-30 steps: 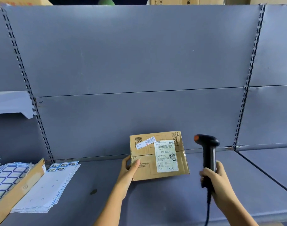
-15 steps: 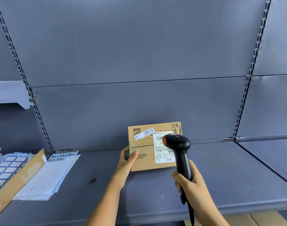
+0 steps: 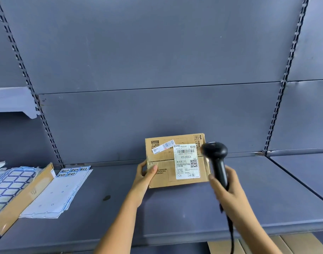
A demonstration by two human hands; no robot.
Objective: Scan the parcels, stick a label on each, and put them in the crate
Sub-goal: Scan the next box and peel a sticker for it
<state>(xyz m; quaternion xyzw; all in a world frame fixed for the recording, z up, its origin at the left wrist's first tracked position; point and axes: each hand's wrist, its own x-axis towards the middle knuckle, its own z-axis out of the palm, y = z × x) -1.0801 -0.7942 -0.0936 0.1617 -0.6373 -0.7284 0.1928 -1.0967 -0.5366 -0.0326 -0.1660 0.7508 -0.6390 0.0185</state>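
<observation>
Parcel (image 3: 162,173) on shelf (image 3: 175,208), left hand (image 3: 147,174) grips its left edge; right hand (image 3: 228,189) wrapped round scanner (image 3: 214,153) handle. Risk: two barcodes (image 3: 185,151) on top, scanner may read the wrong one or miss both.

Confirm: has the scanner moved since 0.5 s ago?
Yes. The scanner has shifted right: its head covered the white label on the parcel; now it sits at the parcel's right edge, nearer the right shelf upright.
</observation>
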